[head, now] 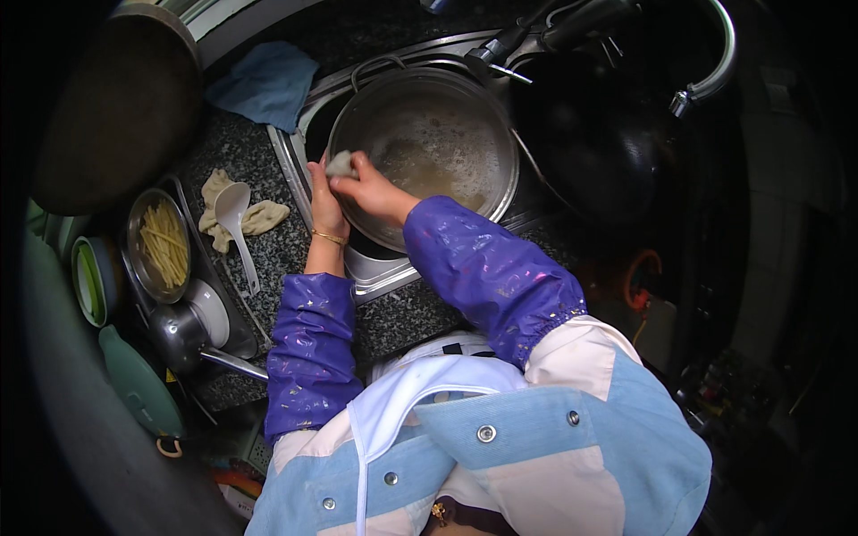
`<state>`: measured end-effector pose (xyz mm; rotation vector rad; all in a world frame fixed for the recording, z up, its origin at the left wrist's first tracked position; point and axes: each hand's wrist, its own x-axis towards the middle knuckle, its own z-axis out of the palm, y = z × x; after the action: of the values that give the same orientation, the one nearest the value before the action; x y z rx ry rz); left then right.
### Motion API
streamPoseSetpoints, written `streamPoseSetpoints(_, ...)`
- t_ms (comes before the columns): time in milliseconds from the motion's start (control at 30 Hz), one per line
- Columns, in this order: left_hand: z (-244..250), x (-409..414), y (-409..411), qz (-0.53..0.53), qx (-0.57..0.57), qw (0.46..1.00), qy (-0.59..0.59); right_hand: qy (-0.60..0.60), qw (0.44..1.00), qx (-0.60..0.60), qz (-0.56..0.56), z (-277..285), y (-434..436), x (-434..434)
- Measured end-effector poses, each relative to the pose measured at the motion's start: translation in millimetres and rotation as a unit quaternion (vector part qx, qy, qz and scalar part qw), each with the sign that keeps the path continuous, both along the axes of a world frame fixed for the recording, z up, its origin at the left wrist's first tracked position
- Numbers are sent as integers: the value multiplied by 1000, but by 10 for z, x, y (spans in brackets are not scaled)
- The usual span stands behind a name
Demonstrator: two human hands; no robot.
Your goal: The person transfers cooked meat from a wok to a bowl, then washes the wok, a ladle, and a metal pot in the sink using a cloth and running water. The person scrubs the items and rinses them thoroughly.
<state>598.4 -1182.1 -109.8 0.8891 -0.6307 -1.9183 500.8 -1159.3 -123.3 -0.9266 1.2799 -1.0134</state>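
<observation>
A wide metal pot (442,127) sits over the sink (385,275), with a little cloudy water and specks on its bottom. My left hand (326,201) grips the pot's near-left rim, its fingers partly hidden behind the wall. My right hand (372,191) pinches a pale, wadded scrubbing pad or cloth (342,165) and presses it to the inside of the wall, close to my left hand. A loop handle (375,69) stands out at the pot's far-left side.
Left of the sink lie a blue cloth (268,84), a beige rag (265,217) and a white ladle (232,208). Beyond are a bowl of cut yellow strips (163,244), a saucepan (177,335) and a green cutting board (141,382). A dark wok (590,147) and a faucet (720,67) stand right.
</observation>
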Motion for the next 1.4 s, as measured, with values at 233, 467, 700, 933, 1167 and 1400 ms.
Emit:
streamPoseSetpoints(233,-13,-149,13,57,-46,989,-127,177,920,121,327,355,491,-620)
streamPoseSetpoints(467,-194,-147,-86,55,-138,939,-310,650,598,240,402,42,762,-1243)
streamPoseSetpoints(700,-188,31,-182,28,-183,889,-418,903,311,59,290,399,304,-1405)
streamPoseSetpoints(933,-178,-17,-177,59,-144,918,-364,911,272,114,287,84,480,-1344)
streamPoseSetpoints(1167,-268,31,-141,98,-133,920,-355,778,392,193,451,640,819,-797)
streamPoseSetpoints(1400,-256,54,-165,83,-152,903,-393,543,698,48,465,724,567,-412)
